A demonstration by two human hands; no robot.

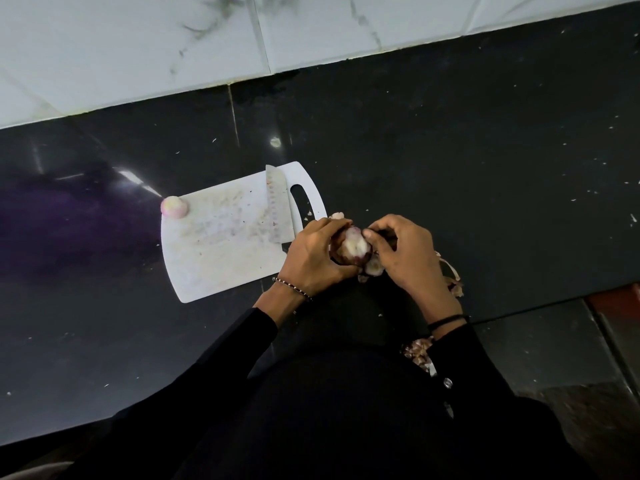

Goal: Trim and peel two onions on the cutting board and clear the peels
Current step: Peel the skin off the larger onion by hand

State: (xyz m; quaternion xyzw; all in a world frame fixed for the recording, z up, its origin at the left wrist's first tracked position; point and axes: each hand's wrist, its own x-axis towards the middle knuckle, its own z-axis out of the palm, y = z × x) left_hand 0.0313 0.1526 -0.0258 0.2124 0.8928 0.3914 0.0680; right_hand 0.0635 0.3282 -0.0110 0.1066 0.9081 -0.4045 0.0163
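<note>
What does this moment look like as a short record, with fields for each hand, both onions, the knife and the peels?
left hand: grips the second onion, just right of the board
right hand: fingers curled at that onion, seemingly pinching its skin
second onion: partly peeled, some purple skin left
peeled onion: rests on the board's far left corner
knife: lies flat on the cutting board, beside its handle slot
peels: loose on the dark counter, right of the hands
</note>
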